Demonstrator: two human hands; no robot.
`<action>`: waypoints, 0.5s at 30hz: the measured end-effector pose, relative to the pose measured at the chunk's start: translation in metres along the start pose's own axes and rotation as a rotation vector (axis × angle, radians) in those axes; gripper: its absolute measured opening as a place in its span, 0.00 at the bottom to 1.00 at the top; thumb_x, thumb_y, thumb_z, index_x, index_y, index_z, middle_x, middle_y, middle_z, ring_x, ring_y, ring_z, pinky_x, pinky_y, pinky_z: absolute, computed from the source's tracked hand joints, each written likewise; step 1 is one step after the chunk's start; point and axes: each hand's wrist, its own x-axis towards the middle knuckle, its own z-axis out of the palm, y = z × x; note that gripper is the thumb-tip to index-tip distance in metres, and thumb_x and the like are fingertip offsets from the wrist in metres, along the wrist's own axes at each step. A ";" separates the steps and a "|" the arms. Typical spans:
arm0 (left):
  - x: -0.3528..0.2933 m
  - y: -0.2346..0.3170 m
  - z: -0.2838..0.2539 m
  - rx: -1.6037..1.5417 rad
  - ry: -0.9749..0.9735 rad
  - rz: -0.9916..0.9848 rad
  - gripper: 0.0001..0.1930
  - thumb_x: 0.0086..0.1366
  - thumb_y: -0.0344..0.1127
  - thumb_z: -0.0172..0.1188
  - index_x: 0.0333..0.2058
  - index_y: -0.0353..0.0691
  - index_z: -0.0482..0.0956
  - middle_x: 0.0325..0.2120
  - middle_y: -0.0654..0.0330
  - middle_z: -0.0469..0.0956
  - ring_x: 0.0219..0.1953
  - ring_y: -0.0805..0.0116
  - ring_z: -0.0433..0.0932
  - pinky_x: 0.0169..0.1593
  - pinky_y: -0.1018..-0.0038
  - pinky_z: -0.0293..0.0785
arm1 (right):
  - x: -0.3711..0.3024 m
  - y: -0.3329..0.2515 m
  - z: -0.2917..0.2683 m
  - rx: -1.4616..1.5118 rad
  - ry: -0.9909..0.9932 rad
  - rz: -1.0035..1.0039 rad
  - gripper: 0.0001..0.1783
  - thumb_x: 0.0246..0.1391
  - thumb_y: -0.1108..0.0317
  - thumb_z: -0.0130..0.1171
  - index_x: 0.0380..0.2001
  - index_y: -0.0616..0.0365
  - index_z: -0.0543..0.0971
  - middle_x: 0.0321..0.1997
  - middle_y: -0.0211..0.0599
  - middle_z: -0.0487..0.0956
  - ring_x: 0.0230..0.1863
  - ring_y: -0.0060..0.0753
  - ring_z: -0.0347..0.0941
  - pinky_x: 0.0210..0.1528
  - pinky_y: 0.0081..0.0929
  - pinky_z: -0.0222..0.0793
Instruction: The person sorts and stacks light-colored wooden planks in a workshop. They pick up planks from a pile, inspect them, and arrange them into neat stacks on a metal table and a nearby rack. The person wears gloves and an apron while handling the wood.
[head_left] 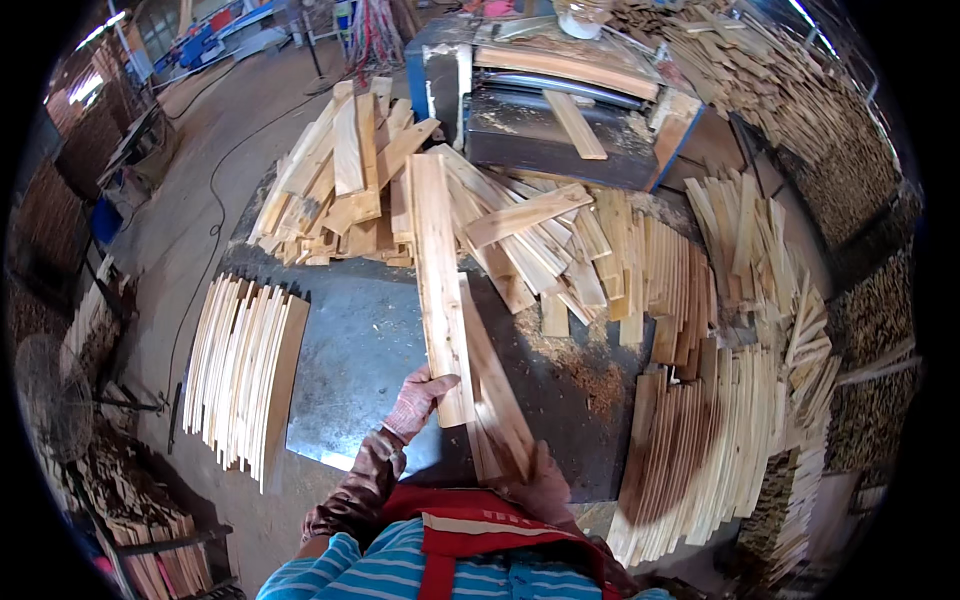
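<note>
The left hand (418, 402) is closed around the near end of a long plank (437, 270), gripping its left edge with the thumb on top. This plank slants over the middle of the worktop (350, 350), its far end in front of the heaps at the far edge. The right hand (543, 480) is at the near end of a darker plank (497, 395), by the worktop's near edge; it is blurred, and I cannot tell whether it grips. The darker plank lies partly behind the first in view.

Sawdust (597, 385) is scattered toward the worktop's right edge. Just beyond the left edge is a row of narrow boards (235, 370), packed side by side; another row (700, 440) runs along the right edge. At the far edge, a loose heap (340, 180) fills the left corner, and a second heap (540, 225) spreads toward the right corner.

Behind them stands a machine (500, 125), with a short board (575, 125) on its dark bed. On the floor to the left, a cable (215, 195) curves; large wood piles (850, 180) rise at far right.
</note>
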 end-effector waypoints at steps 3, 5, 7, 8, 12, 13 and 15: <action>-0.003 0.001 0.005 -0.032 -0.039 0.001 0.17 0.62 0.28 0.65 0.51 0.36 0.77 0.40 0.63 0.82 0.39 0.72 0.80 0.46 0.74 0.78 | 0.020 -0.009 0.020 -0.135 -0.026 -0.016 0.46 0.42 0.41 0.68 0.60 0.58 0.67 0.55 0.56 0.72 0.56 0.59 0.70 0.55 0.49 0.69; -0.008 0.001 0.019 -0.014 -0.051 0.014 0.17 0.62 0.31 0.66 0.49 0.37 0.79 0.38 0.64 0.82 0.38 0.73 0.80 0.43 0.75 0.78 | 0.027 -0.011 0.012 -0.173 -0.042 0.012 0.41 0.46 0.41 0.64 0.57 0.56 0.68 0.54 0.54 0.73 0.55 0.58 0.71 0.54 0.50 0.69; -0.014 -0.005 0.022 0.152 -0.043 0.001 0.17 0.62 0.34 0.67 0.48 0.37 0.79 0.37 0.64 0.82 0.38 0.74 0.80 0.41 0.75 0.77 | 0.033 -0.014 -0.008 -0.276 -0.023 -0.278 0.37 0.50 0.42 0.61 0.57 0.55 0.69 0.55 0.52 0.72 0.57 0.58 0.70 0.56 0.50 0.68; -0.018 -0.008 0.026 0.232 -0.054 -0.004 0.17 0.62 0.36 0.67 0.48 0.38 0.80 0.36 0.65 0.82 0.37 0.75 0.80 0.41 0.75 0.77 | 0.033 -0.014 -0.021 -0.338 -0.009 -0.411 0.36 0.53 0.43 0.60 0.57 0.55 0.69 0.56 0.51 0.72 0.57 0.58 0.69 0.57 0.51 0.67; -0.033 -0.049 0.067 0.341 -0.299 0.033 0.12 0.66 0.33 0.62 0.47 0.38 0.80 0.37 0.66 0.82 0.40 0.78 0.79 0.43 0.77 0.77 | 0.055 -0.025 -0.031 0.362 0.316 -0.117 0.47 0.51 0.43 0.62 0.67 0.56 0.59 0.65 0.52 0.64 0.64 0.57 0.64 0.63 0.42 0.64; -0.025 -0.079 0.066 0.384 -0.330 0.080 0.10 0.68 0.29 0.58 0.47 0.36 0.80 0.37 0.65 0.82 0.41 0.76 0.79 0.46 0.76 0.77 | 0.059 -0.034 -0.042 0.363 0.350 -0.116 0.53 0.48 0.42 0.64 0.69 0.58 0.55 0.67 0.54 0.63 0.64 0.57 0.64 0.63 0.40 0.64; -0.035 -0.107 0.096 0.471 -0.423 0.055 0.14 0.68 0.35 0.59 0.50 0.37 0.78 0.40 0.59 0.83 0.43 0.67 0.81 0.46 0.70 0.77 | 0.063 -0.041 -0.049 0.374 0.516 0.104 0.64 0.40 0.42 0.71 0.71 0.61 0.48 0.66 0.58 0.62 0.63 0.58 0.65 0.63 0.39 0.64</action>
